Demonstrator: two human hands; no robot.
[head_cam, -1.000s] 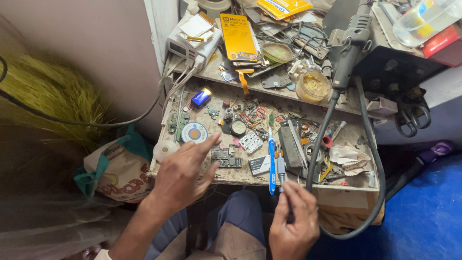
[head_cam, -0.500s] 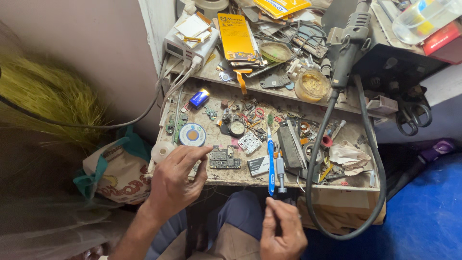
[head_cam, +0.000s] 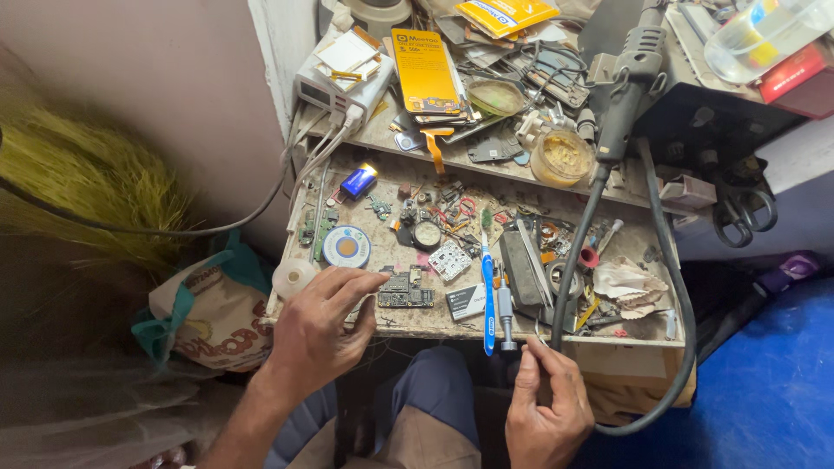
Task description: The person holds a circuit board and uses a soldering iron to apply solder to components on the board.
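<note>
Cluttered bench [head_cam: 408,323] | yellow flat package [head_cam: 424,69] rear | left hand [head_cam: 320,323] grip apart | right hand [head_cam: 546,408] grip unclear

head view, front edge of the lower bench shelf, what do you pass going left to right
white tape roll → left hand → green circuit board → blue toothbrush → right hand → crumpled paper
</note>
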